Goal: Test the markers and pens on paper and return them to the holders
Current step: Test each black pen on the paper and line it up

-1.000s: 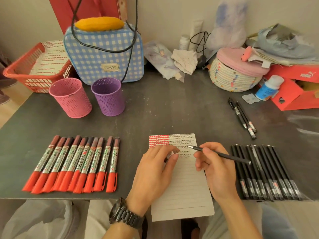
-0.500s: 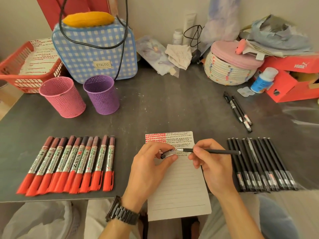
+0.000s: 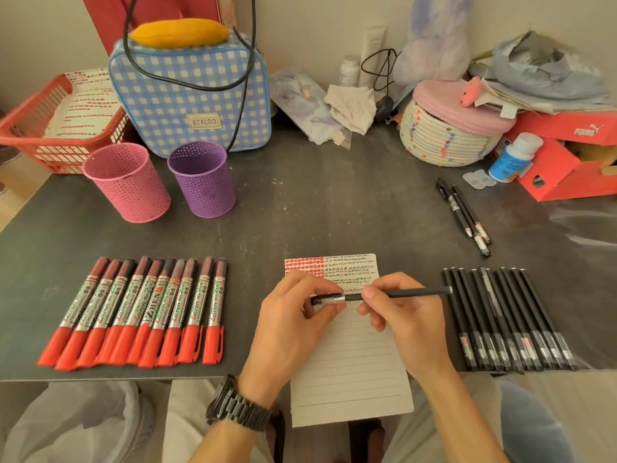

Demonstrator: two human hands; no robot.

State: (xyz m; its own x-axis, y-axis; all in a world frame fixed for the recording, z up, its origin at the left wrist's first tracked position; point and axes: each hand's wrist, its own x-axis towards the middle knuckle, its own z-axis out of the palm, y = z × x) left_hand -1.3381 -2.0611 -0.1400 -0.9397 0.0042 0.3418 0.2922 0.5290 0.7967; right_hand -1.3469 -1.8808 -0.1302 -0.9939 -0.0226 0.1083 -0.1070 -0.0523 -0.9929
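Your left hand (image 3: 293, 325) pinches the cap (image 3: 329, 299), right hand (image 3: 407, 315) fingers clamp the pen (image 3: 410, 292) barrel: light, stiff, slick; grip nearer the nib.

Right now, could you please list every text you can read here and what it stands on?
"ETALOO": label on the checked bag.
"PUMA": red shoebox lid.
"ZHEN", then unclear letters: one red marker.
Too blurred or small: script on other markers, bottle label, prints on pens, notepad scribbles.
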